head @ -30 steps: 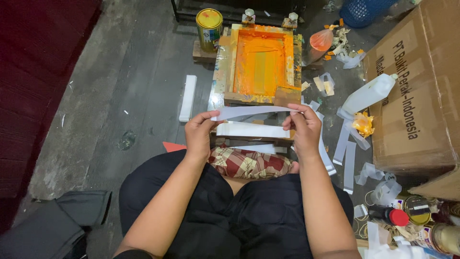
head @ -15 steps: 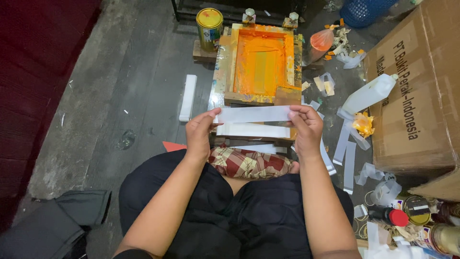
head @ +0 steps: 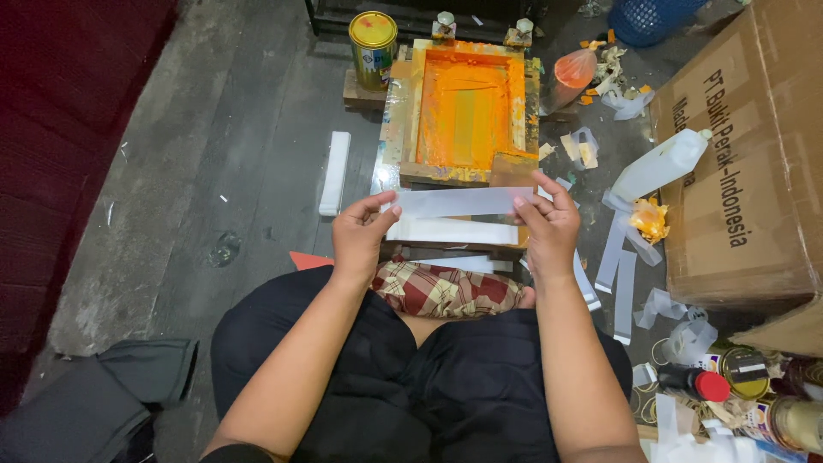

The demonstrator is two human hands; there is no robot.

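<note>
Nearest, sitting cross-legged on the floor (head: 214, 171), dark shorts and a folded red checked cloth (head: 446, 290) lying between the knees. Just above, holding a pale paper strip (head: 454, 202) level by its two ends: left hand (head: 360, 240) pinching the left end, right hand (head: 549, 227) pinching the right end, fingers (head: 377, 204) narrowed on the paper at both sides. Looking very light and limp, likely bending or creasing easily, so gripping at the ends and keeping it gently taut seems the safest hold; probably smooth, not fragile beyond tearing. Lying directly beneath, a stack of similar white strips (head: 453, 231). Resting to the right, more loose strips (head: 621, 274), a white plastic bottle (head: 660, 165) on its side, and small tins and jars (head: 746, 369) with dark and red lids by the lower right corner. Standing further right, a big brown cardboard box (head: 746, 154) bearing dark print on its side. Sitting beyond the strip, an orange-stained wooden printing frame (head: 463, 111), and at its far left corner a round yellow-lidded tin (head: 373, 47) with a coloured label.
</note>
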